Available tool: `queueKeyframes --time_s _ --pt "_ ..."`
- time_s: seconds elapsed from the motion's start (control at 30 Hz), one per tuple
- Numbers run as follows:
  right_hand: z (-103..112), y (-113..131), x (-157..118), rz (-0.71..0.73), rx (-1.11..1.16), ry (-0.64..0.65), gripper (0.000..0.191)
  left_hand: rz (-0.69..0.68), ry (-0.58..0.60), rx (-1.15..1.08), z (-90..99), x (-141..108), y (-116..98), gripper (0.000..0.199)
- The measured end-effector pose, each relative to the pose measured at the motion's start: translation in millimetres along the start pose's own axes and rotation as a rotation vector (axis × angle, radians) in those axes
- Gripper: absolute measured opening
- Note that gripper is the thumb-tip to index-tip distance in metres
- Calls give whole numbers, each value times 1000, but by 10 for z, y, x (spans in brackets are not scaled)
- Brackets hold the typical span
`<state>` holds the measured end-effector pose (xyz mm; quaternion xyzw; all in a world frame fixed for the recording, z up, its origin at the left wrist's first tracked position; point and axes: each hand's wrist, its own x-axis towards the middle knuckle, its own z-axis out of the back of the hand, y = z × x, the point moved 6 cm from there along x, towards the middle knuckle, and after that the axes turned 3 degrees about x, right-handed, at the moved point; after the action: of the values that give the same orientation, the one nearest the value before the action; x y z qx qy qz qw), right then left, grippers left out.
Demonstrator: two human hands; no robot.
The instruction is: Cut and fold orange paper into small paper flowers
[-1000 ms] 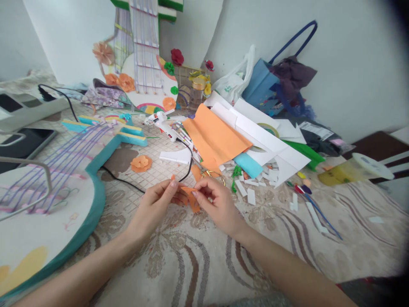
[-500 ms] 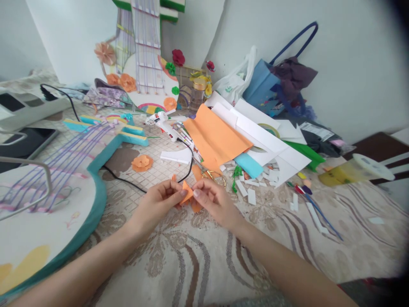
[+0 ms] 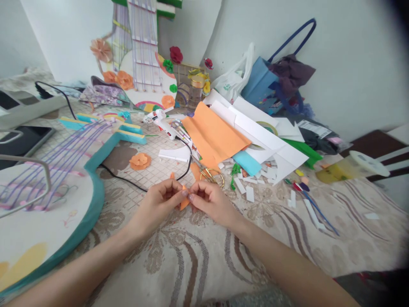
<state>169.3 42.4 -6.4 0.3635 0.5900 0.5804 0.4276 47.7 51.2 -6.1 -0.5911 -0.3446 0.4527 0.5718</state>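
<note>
Small folded orange paper (image 3: 184,200) is pinched between both hands, low in the middle of the head view. My left hand (image 3: 162,204) is closed on its left side, thumb and fingertips pressed together. From the right, my right hand (image 3: 212,202) pinches it too, and the thumbs nearly touch. The fingers hide much of the paper. Gold-handled scissors (image 3: 211,175) lie just behind my right hand. An orange paper flower (image 3: 139,161) rests on the cloth, up and left of my left hand.
A teal-edged paper guitar (image 3: 96,187) fills the left. Behind the hands are a white glue gun (image 3: 164,125) with a black cord, orange sheets (image 3: 214,134), white sheets (image 3: 265,136) and scraps. A yellow-filled container (image 3: 338,170) lies at the right.
Both hands have closed nearer together around the orange paper, and less of it shows between the fingers. The whole view has shifted slightly.
</note>
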Motion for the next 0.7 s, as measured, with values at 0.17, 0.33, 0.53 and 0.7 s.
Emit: queueKeyframes --time_s 0.17,0.33,0.53,0.7 --pt "-36 -24 0 -16 -5 42 12 20 -55 -20 31 -17 -33 20" --pt "4 -33 11 -16 13 6 18 69 -77 -69 47 -15 -37 20" --pt "129 -36 -8 -29 40 -119 39 73 -84 -55 65 -13 -35 21" --pt "-38 -10 -15 -50 81 54 22 47 -63 -32 55 -12 -35 21"
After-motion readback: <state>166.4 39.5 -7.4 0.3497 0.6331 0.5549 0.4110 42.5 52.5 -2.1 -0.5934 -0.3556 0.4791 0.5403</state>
